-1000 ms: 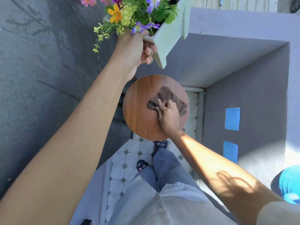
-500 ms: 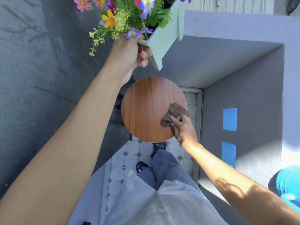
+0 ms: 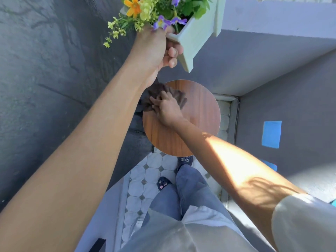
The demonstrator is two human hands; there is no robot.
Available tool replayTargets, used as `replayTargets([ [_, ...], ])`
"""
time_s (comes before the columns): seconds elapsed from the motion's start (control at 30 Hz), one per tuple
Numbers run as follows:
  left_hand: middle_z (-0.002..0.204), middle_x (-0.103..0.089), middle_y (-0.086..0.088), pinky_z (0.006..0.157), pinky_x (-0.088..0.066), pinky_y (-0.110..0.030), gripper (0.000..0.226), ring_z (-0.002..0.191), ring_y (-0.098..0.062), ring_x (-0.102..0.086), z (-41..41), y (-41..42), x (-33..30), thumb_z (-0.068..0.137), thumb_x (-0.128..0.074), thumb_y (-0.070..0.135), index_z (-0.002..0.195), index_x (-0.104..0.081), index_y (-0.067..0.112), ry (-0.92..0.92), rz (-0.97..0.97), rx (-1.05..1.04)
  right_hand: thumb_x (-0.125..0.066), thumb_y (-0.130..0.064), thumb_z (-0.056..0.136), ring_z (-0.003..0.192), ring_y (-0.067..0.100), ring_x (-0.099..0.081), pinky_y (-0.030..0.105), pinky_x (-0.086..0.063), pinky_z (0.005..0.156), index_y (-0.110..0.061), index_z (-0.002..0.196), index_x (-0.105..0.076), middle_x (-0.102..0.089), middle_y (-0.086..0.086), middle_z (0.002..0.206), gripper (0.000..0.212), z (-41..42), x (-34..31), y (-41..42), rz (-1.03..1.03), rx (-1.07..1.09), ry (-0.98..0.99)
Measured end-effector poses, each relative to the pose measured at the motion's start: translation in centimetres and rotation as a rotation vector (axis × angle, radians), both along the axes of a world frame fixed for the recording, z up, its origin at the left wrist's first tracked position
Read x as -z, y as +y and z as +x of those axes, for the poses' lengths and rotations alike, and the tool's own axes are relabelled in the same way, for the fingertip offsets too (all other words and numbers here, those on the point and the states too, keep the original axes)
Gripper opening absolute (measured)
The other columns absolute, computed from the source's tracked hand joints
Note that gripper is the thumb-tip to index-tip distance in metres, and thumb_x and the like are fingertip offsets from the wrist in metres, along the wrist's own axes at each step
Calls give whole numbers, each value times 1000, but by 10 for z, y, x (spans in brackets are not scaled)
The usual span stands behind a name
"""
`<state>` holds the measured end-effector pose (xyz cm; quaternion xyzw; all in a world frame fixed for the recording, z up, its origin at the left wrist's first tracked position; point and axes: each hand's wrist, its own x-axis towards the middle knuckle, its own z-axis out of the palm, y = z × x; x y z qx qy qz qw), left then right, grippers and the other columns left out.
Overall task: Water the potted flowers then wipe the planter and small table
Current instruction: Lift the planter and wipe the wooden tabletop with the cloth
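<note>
Well, the right hand (image 3: 166, 110) lies flat, fingers slightly spread, pressing a brown cloth (image 3: 181, 100) onto the small table (image 3: 192, 128) at its far left edge. Above the table, the left hand (image 3: 154, 50) grips the pale planter (image 3: 198, 33) by its corner, fingers curled under; flowers (image 3: 143, 10) spill over its rim.

Your left arm stretches up and forward, left hand (image 3: 154, 50) gripping the planter (image 3: 196, 33). Your right hand (image 3: 167, 109) presses flat, palm down, on the cloth (image 3: 181, 101).

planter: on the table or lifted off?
Lifted off. The left hand grips the planter in the air, clear of the table; the right hand presses the cloth on the wood.
</note>
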<state>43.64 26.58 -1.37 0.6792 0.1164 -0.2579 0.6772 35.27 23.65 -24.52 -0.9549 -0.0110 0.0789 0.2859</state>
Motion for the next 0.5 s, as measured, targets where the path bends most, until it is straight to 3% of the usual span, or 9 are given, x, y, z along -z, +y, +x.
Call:
replayTargets([
  [0.13,61,-58,-15,38,-35,-22,28,39,-11,-43,-3,0,1,96,-29,3,80,-52,5,1,4,-4,-56,-26,92,99,28,-49,42,-47,83,-20,118,-70,-56,7,106,30,-47,-2,26,72,-251,81],
  [0.2,62,-58,-15,39,-35,-22,28,40,-11,-43,-4,0,1,95,-28,2,81,-53,5,7,8,-8,-59,-24,91,99,29,-50,42,-47,82,-21,120,-70,-57,7,106,31,-81,0,21,118,-274,110],
  [0.33,65,-59,-14,38,-36,-22,27,39,-10,-44,-8,1,4,93,-29,1,95,-55,0,20,41,-3,-65,-16,89,84,29,-53,43,-53,72,-16,118,-71,-55,6,92,30,-155,6,-18,151,-46,89],
  [0.5,67,-59,-14,38,-37,-23,35,41,-9,-45,-19,1,6,93,-28,0,76,-58,5,10,85,30,-67,-18,90,92,26,-56,38,-55,77,-17,119,-71,-55,7,97,29,-169,-1,-62,112,313,135],
])
